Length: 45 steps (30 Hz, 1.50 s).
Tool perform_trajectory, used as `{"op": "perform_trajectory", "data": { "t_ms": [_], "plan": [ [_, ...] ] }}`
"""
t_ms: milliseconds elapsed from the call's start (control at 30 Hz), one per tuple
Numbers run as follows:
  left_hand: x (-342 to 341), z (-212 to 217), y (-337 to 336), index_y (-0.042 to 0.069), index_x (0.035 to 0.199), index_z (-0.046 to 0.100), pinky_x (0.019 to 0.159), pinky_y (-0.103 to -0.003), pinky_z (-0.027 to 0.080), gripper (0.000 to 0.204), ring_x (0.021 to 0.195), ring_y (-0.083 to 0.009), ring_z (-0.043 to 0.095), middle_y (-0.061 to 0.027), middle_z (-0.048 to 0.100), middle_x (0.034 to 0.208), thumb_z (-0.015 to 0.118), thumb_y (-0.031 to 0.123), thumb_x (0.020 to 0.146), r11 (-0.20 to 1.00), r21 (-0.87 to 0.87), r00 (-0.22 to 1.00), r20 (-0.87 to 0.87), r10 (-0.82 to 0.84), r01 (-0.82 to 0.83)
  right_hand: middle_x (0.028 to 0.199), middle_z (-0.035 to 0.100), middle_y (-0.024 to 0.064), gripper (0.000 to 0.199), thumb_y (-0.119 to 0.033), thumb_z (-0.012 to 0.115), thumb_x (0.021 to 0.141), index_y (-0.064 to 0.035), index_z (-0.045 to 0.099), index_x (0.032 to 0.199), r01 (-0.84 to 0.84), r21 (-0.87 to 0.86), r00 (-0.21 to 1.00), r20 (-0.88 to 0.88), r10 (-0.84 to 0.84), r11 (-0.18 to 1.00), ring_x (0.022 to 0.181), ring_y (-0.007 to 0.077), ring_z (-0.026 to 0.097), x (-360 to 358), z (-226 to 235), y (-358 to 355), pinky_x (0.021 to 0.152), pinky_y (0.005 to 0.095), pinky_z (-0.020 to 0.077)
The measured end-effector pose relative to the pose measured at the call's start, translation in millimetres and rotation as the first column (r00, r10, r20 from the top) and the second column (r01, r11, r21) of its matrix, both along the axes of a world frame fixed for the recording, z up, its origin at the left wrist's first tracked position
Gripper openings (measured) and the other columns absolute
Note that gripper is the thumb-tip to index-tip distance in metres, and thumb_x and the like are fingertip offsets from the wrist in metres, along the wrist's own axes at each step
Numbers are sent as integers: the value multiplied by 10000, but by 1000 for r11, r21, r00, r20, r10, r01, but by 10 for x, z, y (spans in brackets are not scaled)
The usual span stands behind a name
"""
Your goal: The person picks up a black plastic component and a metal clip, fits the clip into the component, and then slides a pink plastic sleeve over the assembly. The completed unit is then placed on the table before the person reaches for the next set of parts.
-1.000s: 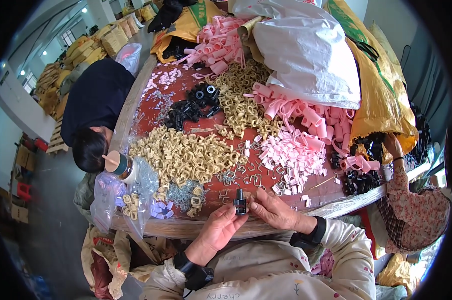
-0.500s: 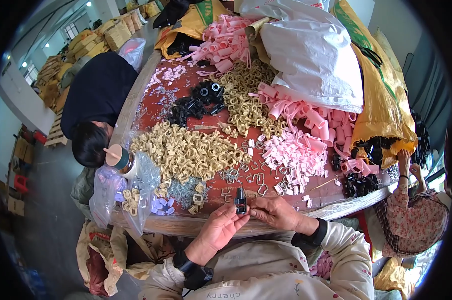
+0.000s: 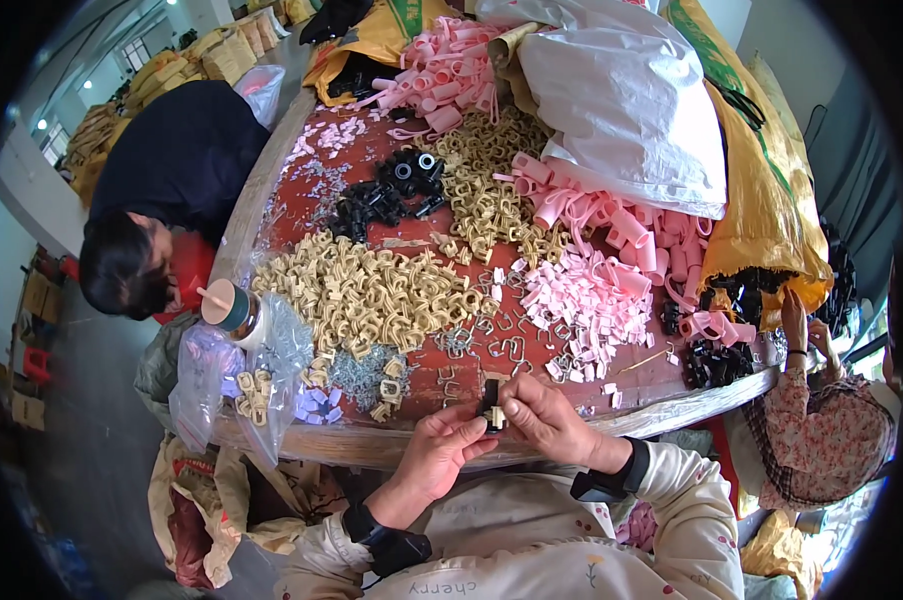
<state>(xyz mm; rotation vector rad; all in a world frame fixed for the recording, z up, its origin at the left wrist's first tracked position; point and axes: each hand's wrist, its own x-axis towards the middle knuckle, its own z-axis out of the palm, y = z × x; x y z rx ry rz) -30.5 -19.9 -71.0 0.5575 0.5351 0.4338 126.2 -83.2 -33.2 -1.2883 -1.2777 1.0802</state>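
Observation:
Just over the table's front edge, a small black plastic fitting point(image 3: 491, 393) stands roughly upright between my hands. My left hand point(image 3: 427, 458) pinches its lower part between thumb and fingers. Against the fitting's lower part shows a small cream-coloured piece point(image 3: 497, 417); how it is seated cannot be made out. My right hand point(image 3: 550, 425) has curled fingers and a thumb at the fitting's right side, which partly hide it. Nearest beyond my hands lie loose metal wire clips point(image 3: 512, 350), a heap of cream plastic buckles point(image 3: 362, 300) and small pink pieces point(image 3: 584, 305).
A cup with a straw point(image 3: 234, 308) and clear plastic bags point(image 3: 210, 380) stand at the table's left corner. Larger pink tubular parts point(image 3: 632, 235), black parts point(image 3: 382, 200) and a white sack point(image 3: 622, 110) lie farther back. One person bends at left; another reaches into a yellow sack point(image 3: 767, 220) at right.
My right hand has risen slightly and its fingers have curled in beside the fitting. The cream piece now shows plainly at the fitting. The person at left has shifted leftward.

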Motion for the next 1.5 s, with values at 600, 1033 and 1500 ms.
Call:
{"op": "perform_trajectory", "data": {
  "t_ms": [600, 1033, 1500],
  "plan": [
    [47, 69, -5, 13, 985, 534, 701, -274, 484, 215, 779, -174, 581, -58, 579, 892, 546, 95, 786, 993, -56, 992, -62, -108, 105, 684, 449, 3, 142, -169, 430, 867, -39, 416, 811, 140, -97, 913, -371, -167, 985, 654, 69, 457, -84, -85, -40, 557, 231, 395],
    [-48, 40, 173, -11, 956, 521, 660, -268, 490, 246, 750, -184, 580, -118, 580, 850, 489, 181, 806, 999, 0, 996, -83, -38, 38, 750, 508, 120, 145, -143, 549, 714, -41, 513, 809, -134, 53, 557, 830, 31, 990, 686, 294, 522, 804, -92, 503, 598, 350, 428],
    [-60, 46, 229, 1, 971, 497, 659, -257, 482, 237, 758, -173, 571, -108, 570, 860, 502, 170, 805, 996, -77, 998, -56, 40, -44, 765, 563, 98, 132, -192, 564, 705, -65, 545, 735, 118, 8, 252, 967, -38, 993, 658, 227, 572, 1159, -336, 742, 579, 342, 460]
  ]
}}
